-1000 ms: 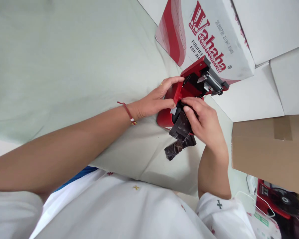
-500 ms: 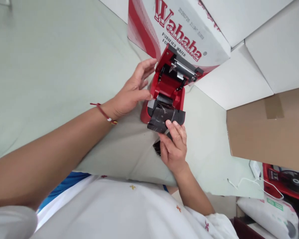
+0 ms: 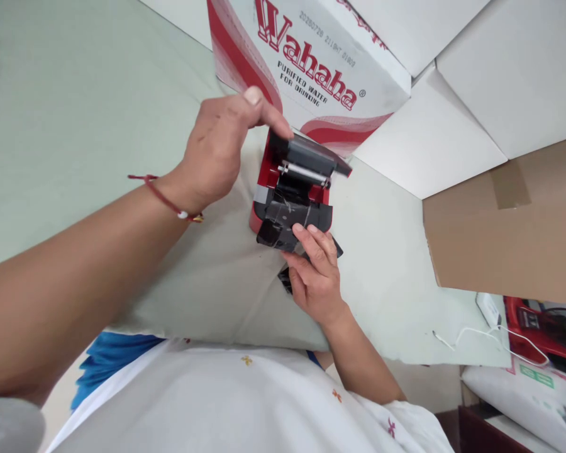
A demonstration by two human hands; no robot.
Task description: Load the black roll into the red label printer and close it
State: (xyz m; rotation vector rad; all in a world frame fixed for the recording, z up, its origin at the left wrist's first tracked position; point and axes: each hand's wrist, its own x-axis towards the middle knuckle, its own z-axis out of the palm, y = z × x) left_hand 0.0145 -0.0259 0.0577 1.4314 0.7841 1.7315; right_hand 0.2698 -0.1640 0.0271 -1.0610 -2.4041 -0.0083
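Observation:
A small red and black machine (image 3: pixel 256 220), resembling a label printer, sits on the green cloth with its hinged lid (image 3: pixel 318 154) partly raised. A metal roller (image 3: pixel 305 174) shows under the lid. My left hand (image 3: pixel 217 145) grips the lid's upper left edge, its fingers curled and partly hidden behind it. Out of the machine's front comes a wide strip of glossy black film (image 3: pixel 283 220), creased and marked with pale lines. My right hand (image 3: pixel 318 274) pinches the film's near edge, thumb below and fingertips on top. Another black piece (image 3: pixel 285 280) lies beneath, partly covered by that hand.
A white and red water carton (image 3: pixel 306 63) stands just behind the machine. White boxes (image 3: pixel 434 135) and a brown cardboard box (image 3: pixel 504 226) line the right. A white cable (image 3: pixel 471 330) lies near the right edge of the green cloth (image 3: pixel 99 113).
My left hand has moved from the machine's side up to the lid, which has swung down from more upright. My right hand still holds the film. The view has shifted slightly.

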